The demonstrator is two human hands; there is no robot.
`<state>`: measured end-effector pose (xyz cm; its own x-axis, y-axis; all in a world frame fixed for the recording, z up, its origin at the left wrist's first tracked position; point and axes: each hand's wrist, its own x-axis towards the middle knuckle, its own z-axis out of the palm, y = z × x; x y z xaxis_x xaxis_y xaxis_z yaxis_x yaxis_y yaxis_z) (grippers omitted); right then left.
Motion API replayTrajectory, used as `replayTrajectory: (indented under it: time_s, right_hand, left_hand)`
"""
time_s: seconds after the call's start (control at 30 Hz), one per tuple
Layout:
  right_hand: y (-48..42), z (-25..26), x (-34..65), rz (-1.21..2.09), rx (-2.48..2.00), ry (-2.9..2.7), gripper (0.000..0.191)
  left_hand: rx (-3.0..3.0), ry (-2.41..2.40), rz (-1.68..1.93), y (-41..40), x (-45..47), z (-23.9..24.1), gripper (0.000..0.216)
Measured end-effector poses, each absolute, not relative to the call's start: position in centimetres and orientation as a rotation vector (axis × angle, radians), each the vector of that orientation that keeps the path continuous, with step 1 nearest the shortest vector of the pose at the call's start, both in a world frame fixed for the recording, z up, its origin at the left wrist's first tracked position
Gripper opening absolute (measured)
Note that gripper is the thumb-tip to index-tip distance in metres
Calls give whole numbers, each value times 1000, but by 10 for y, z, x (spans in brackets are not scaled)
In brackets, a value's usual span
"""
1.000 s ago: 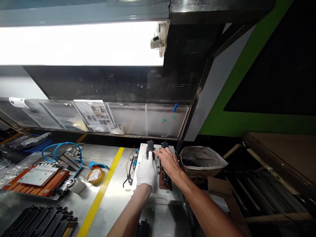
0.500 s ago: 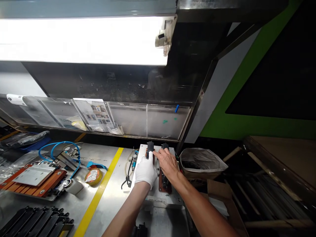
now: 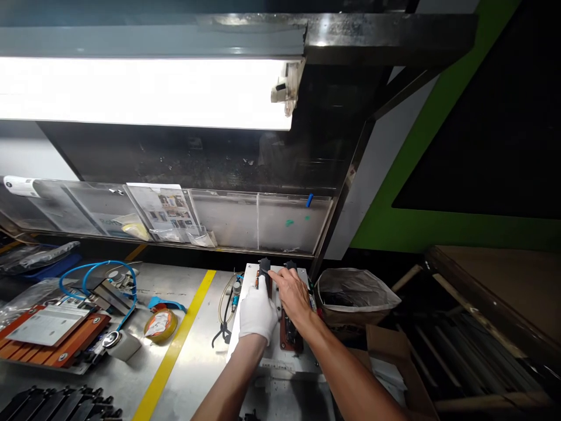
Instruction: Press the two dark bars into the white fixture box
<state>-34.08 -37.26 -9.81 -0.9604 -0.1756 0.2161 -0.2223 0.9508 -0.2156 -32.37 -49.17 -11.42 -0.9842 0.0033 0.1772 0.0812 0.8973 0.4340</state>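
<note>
Both hands are on the small fixture plate (image 3: 245,327) at the far right end of the steel desk (image 3: 193,351), right beside the lined waste bin (image 3: 355,292). The gloved left hand (image 3: 258,313) has its grip closed around the left of two black clamp handles (image 3: 264,270) standing at the far edge of the plate. The bare right hand (image 3: 291,295) lies across the red-brown nest (image 3: 289,336), fingertips reaching over to that same handle, but I can't tell if its grip is pinched on anything or just resting there. My take on doing this bit well: keep the part flat in the nest with the right hand, work the handle in one smooth stroke, and keep fingertips out from under it. As for writing, not much is readable. The sheets in the clear document holders (image 3: 166,213) show small photos but the text is too tiny, and the strip label on the near edge of the plate is blurred. Yellow tape roll (image 3: 160,325) sits off to the left, no brand legible.
</note>
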Motion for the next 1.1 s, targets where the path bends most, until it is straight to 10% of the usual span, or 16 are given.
replayTrajectory:
  time_s: [1.1]
  right_hand:
    - [-384, -91, -336, 280, 227, -2958, 34]
  left_hand:
    - [-129, -2855, -767, -494, -325, -112, 58]
